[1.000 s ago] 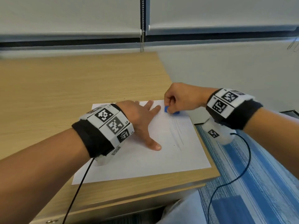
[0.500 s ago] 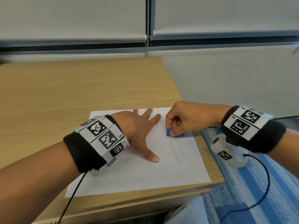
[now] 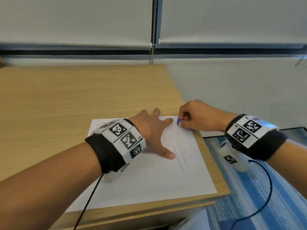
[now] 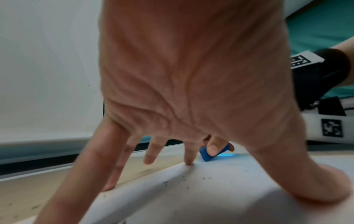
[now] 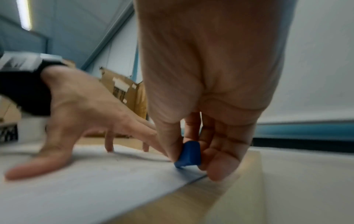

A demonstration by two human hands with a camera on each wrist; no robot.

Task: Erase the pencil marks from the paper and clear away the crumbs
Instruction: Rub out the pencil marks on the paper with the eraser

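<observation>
A white sheet of paper [image 3: 149, 180] lies at the near right corner of the wooden desk [image 3: 66, 100]. Faint pencil lines [image 3: 181, 155] run down its right part. My left hand [image 3: 152, 130] presses flat on the sheet with fingers spread [image 4: 191, 75]. My right hand [image 3: 196, 117] pinches a small blue eraser [image 3: 179, 122] between thumb and fingers, its lower edge on the paper's far right corner [image 5: 188, 157]. The eraser [image 4: 207, 154] sits just right of my left index fingertip. Dark crumbs [image 4: 186, 178] dot the paper [image 4: 210, 197] and the desk beyond its far edge [image 3: 127, 112].
The desk's right edge [image 3: 209, 155] runs just beside the paper, with blue striped carpet [image 3: 265, 205] below. A white wall and window blinds [image 3: 83, 22] stand behind the desk. Cardboard boxes [image 5: 124, 89] show in the right wrist view.
My right hand has slid the eraser back and forth on the paper, nearer at half a second ago and now back at the far right corner. The left hand stayed pressed on the sheet.
</observation>
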